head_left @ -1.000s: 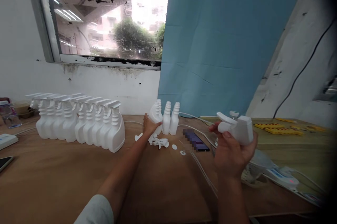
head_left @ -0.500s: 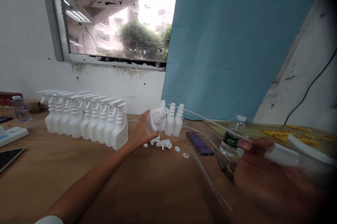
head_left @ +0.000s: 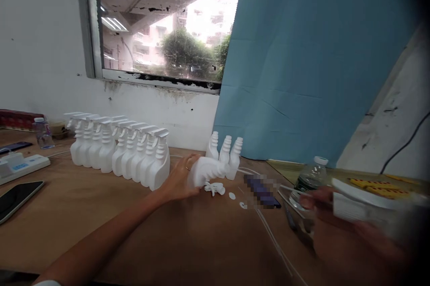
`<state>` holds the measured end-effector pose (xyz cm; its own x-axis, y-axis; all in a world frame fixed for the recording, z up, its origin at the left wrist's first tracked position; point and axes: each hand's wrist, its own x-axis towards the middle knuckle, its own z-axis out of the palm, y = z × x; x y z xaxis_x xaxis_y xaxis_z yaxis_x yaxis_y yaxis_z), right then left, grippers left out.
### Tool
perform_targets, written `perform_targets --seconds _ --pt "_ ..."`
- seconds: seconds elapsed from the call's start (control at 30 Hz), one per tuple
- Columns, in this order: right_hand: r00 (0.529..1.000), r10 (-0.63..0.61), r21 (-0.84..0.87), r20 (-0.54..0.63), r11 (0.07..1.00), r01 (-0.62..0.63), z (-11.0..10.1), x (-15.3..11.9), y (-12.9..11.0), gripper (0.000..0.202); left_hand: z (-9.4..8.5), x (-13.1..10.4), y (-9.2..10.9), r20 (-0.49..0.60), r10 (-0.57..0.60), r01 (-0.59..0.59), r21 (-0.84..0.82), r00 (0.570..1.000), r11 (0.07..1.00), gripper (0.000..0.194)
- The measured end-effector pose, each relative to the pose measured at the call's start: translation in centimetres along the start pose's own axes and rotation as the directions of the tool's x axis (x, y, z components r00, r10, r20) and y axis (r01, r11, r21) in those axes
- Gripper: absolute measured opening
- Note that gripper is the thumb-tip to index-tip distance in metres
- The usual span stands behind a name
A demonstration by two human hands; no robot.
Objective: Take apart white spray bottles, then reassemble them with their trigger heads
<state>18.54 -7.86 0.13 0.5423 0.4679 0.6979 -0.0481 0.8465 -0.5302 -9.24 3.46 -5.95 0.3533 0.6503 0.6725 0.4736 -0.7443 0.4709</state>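
Note:
My left hand [head_left: 179,178] is closed around a white bottle [head_left: 206,170], tilted so its ribbed neck points right; motion blurs it. At the right, my right hand [head_left: 352,232] grips a white spray head [head_left: 352,205], also smeared by motion. A thin tube [head_left: 289,188] sticks out leftward from that hand. Behind the tilted bottle stand three white bottles [head_left: 235,158] without spray heads. Small white plastic parts [head_left: 215,188] lie on the table just right of my left hand.
Several capped spray bottles [head_left: 157,165] stand in rows at left. A water bottle [head_left: 311,174], a dark phone [head_left: 264,192], loose thin tubes [head_left: 273,236] and a knife-like tool [head_left: 289,216] lie toward the right. Another phone [head_left: 20,196] and a power strip [head_left: 25,167] occupy the far left.
The bottle in my left hand has tipped lower, its neck swinging toward the right. My right hand still grips the spray head, with its tube lower. The camera view has shifted slightly left.

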Motion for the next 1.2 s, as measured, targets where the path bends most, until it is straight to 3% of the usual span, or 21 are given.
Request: perform_targets --seconds 0.07,0.13,0.2,0.27,0.3,0.37,0.43,0.53,0.63,0.73,0.8,0.9,1.03,1.1,1.2 --pt "0.998 0.063 -0.023 -0.021 0.998 -0.063 0.6 -0.6 0.3 0.020 -0.9 -1.1 1.1 0.179 0.019 -0.003 -0.089 0.984 0.996 0.094" --pt "0.987 0.156 -0.077 -0.029 0.985 -0.157 1.3 -1.4 0.9 0.026 -1.7 -2.1 2.1 0.367 0.045 0.046 -0.235 0.929 0.971 0.086" --pt "0.967 0.250 -0.152 0.058 0.959 -0.239 2.2 -1.8 1.6 0.035 -2.0 -3.0 2.8 0.495 0.112 0.124 -0.418 0.862 0.900 0.074" --pt "0.910 0.331 -0.240 0.249 0.932 -0.273 3.5 -1.8 2.3 0.038 -1.7 -3.8 2.8 0.541 0.169 0.231 -0.592 0.824 0.772 0.069" --pt "0.856 0.375 -0.277 0.357 0.917 -0.286 4.3 -1.7 2.7 0.037 -1.3 -4.1 2.6 0.550 0.168 0.299 -0.656 0.818 0.693 0.069" --pt "0.733 0.434 -0.287 0.524 0.900 -0.328 5.9 -1.5 3.4 0.035 -0.4 -4.9 1.6 0.563 0.095 0.444 -0.735 0.821 0.513 0.069" --pt "0.647 0.458 -0.240 0.610 0.885 -0.399 7.5 -1.5 4.3 0.034 0.5 -5.6 0.3 0.573 -0.007 0.539 -0.765 0.819 0.352 0.066" --pt "0.613 0.456 -0.169 0.645 0.868 -0.467 9.1 -2.0 5.4 0.032 1.0 -6.0 -1.2 0.578 -0.104 0.584 -0.775 0.810 0.240 0.060" --pt "0.602 0.440 -0.168 0.667 0.875 -0.453 10.2 -2.8 6.3 0.032 0.2 -5.2 -1.0 0.485 -0.165 0.513 -0.816 0.859 0.267 0.053" --pt "0.568 0.410 -0.203 0.714 0.897 -0.393 11.1 -3.2 6.7 0.032 -1.8 -3.1 0.8 0.221 -0.225 0.292 -0.887 0.949 0.359 0.047" --pt "0.523 0.394 -0.233 0.756 0.908 -0.348 11.6 -3.1 6.7 0.032 -3.5 -1.6 2.5 0.020 -0.250 0.137 -0.877 0.968 0.461 0.044" --pt "0.483 0.384 -0.261 0.786 0.916 -0.304 12.3 -2.8 6.6 0.037 -5.7 0.2 5.1 -0.149 -0.203 0.017 -0.765 0.968 0.644 0.049" --pt "0.481 0.398 -0.213 0.781 0.895 -0.393 12.9 -3.0 6.9 0.036 -6.6 1.1 6.9 -0.149 -0.232 0.115 -0.549 0.961 0.828 0.032" --pt "0.506 0.410 -0.130 0.759 0.856 -0.500 13.1 -3.7 7.6 0.036 -6.3 1.1 7.1 -0.117 -0.275 0.175 -0.528 0.954 0.831 0.027" --pt "0.550 0.441 0.005 0.710 0.777 -0.629 13.3 -5.2 8.9 0.043 -5.8 1.0 7.1 -0.128 -0.302 0.176 -0.578 0.945 0.797 0.027"
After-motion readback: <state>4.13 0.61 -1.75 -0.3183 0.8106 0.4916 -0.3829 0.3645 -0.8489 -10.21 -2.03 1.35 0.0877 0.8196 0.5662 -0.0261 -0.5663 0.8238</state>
